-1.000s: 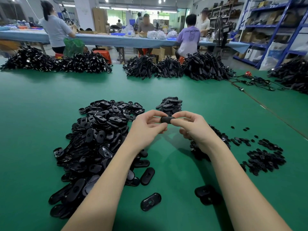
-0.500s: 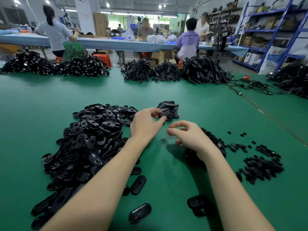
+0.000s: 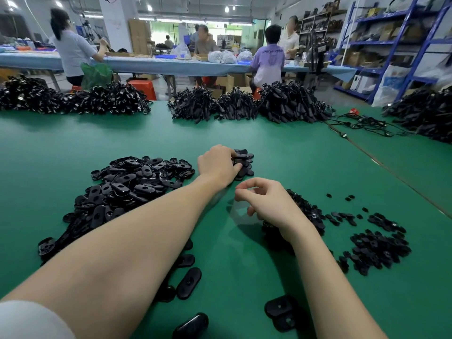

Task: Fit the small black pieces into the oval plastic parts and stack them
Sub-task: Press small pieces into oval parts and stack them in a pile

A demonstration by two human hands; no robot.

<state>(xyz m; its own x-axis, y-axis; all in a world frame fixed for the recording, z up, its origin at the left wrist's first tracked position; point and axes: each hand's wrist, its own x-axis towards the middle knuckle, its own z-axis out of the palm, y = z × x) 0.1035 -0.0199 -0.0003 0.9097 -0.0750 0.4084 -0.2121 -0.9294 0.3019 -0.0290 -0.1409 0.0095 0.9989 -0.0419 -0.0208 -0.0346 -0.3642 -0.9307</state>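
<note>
A big heap of black oval plastic parts (image 3: 132,184) lies on the green table (image 3: 281,152) at left. My left hand (image 3: 216,165) reaches forward onto the small stack of fitted ovals (image 3: 245,163); its fingers curl over an oval part on that stack's left side. My right hand (image 3: 267,204) hovers above the table, fingers loosely curled, thumb and forefinger close together with nothing visible between them. Behind its wrist lies a pile of small black pieces (image 3: 305,211), and a second such pile (image 3: 379,248) sits further right.
Loose ovals lie near me (image 3: 188,282) (image 3: 278,310). Heaps of black cable bundles (image 3: 244,106) line the far table edge, more at far right (image 3: 425,113). A seam (image 3: 381,165) runs diagonally across the table at right. People work at a bench behind.
Both hands held one oval part between them a second ago. My left hand has carried it forward onto the small stack; my right hand let go and sank toward the small pieces.
</note>
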